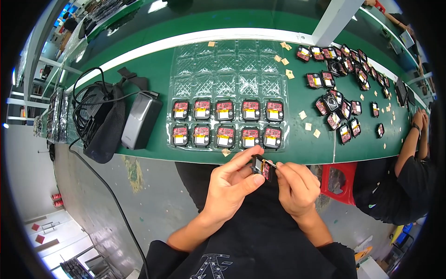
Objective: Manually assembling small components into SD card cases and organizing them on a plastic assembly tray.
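Note:
Just in front of the table's near edge, my left hand (227, 188) grips a small black-cased electronic module (261, 168), tilted on its edge so part of its red circuit board shows. My right hand (299, 188) is closed in a pinch at the module's right side. A thin pale strip shows between those fingertips and the module, but I cannot tell what it is. Beyond my hands lies a clear plastic blister tray (204, 65). Its two nearest rows hold several similar modules (225, 137) with red boards, white labels and yellow tape.
Many more modules (346, 109) lie loose on the green table (306, 158) at right, among small beige squares (303, 115). At left sit a grey-black box (141, 121) and a black mesh bag (109, 135) with cables. A person's arm (409, 144) and a red stool (337, 183) are at right.

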### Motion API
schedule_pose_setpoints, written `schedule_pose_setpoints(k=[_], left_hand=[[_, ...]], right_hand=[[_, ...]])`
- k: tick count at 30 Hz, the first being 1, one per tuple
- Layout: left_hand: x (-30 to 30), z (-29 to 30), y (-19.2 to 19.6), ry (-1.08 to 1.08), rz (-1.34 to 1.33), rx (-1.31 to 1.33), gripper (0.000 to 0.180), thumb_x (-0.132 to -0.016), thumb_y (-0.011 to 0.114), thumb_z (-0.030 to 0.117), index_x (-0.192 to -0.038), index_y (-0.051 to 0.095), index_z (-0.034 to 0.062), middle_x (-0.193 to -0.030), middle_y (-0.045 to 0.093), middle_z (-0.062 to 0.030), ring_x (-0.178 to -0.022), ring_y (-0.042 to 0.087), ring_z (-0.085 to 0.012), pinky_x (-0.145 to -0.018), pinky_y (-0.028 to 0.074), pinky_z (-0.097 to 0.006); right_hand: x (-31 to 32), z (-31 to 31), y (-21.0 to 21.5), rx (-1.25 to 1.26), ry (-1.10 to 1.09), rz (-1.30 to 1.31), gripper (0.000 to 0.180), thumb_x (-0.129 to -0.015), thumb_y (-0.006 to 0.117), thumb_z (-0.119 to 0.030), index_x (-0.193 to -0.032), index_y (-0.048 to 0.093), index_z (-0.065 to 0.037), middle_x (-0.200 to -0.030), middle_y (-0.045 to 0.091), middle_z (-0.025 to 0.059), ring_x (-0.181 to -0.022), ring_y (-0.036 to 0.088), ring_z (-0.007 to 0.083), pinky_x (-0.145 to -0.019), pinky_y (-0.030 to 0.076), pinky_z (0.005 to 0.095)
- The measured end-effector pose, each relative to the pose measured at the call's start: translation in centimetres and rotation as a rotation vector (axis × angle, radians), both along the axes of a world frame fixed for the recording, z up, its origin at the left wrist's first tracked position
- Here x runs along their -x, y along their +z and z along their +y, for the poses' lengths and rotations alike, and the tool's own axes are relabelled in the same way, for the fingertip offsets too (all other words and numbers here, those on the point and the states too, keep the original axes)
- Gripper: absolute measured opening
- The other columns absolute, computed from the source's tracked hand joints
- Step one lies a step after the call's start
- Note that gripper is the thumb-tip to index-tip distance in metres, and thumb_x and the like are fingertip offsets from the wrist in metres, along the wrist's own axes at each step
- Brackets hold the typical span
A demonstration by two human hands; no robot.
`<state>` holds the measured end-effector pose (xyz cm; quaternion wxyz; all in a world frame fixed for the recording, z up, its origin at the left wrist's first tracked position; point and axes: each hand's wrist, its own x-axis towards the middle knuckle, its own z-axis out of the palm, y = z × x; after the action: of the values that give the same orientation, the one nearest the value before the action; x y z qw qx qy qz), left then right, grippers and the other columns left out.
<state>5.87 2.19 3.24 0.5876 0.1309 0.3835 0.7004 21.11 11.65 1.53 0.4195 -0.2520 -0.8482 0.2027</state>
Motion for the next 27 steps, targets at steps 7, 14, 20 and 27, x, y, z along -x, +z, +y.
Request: schedule_pose_setpoints(k=[7,14,20,27], left_hand=[[0.2,-0.1,0.0,-0.015,0.067,0.002,0.056,-0.091,0.073,-0.002,-0.142,0.051,-0.0101,-0.139,0.050,-0.0114,-0.120,0.058,-0.0189,-0.103,0.048,-0.033],[0.2,-0.2,0.1,-0.021,0.076,0.030,0.056,-0.091,0.073,-0.002,-0.142,0.051,-0.0106,-0.139,0.051,-0.0117,-0.120,0.058,-0.0197,-0.103,0.048,-0.033],[-0.3,-0.1,0.1,0.013,0.101,0.046,0.057,-0.090,0.073,-0.004,-0.142,0.050,-0.0112,-0.137,0.051,-0.0121,-0.120,0.058,-0.0204,-0.102,0.050,-0.033],[0.6,-0.3,-0.7,0.033,0.200,-0.050,0.057,-0.089,0.072,-0.009,-0.142,0.050,-0.0105,-0.132,0.058,-0.0166,-0.117,0.062,-0.0218,-0.101,0.052,-0.037]], right_hand=[[-0.3,-0.2,0.8,0.069,0.010,-0.053,0.020,-0.079,0.077,0.008,-0.097,0.071,0.003,-0.086,0.071,0.0143,-0.069,0.069,0.0274,-0.061,0.055,0.0336],[-0.1,0.1,-0.2,-0.025,0.024,-0.022,0.028,-0.072,0.078,0.009,-0.099,0.072,0.004,-0.087,0.068,0.0112,-0.060,0.063,0.0225,-0.053,0.050,0.0316],[-0.1,-0.4,-0.2,-0.040,-0.016,-0.048,0.028,-0.072,0.078,0.009,-0.098,0.072,0.004,-0.087,0.068,0.0109,-0.060,0.063,0.0223,-0.053,0.050,0.0322],[-0.3,1.1,1.3,0.209,0.063,-0.062,0.022,-0.078,0.077,0.006,-0.099,0.072,0.002,-0.089,0.070,0.0126,-0.070,0.068,0.0266,-0.060,0.054,0.0345]])
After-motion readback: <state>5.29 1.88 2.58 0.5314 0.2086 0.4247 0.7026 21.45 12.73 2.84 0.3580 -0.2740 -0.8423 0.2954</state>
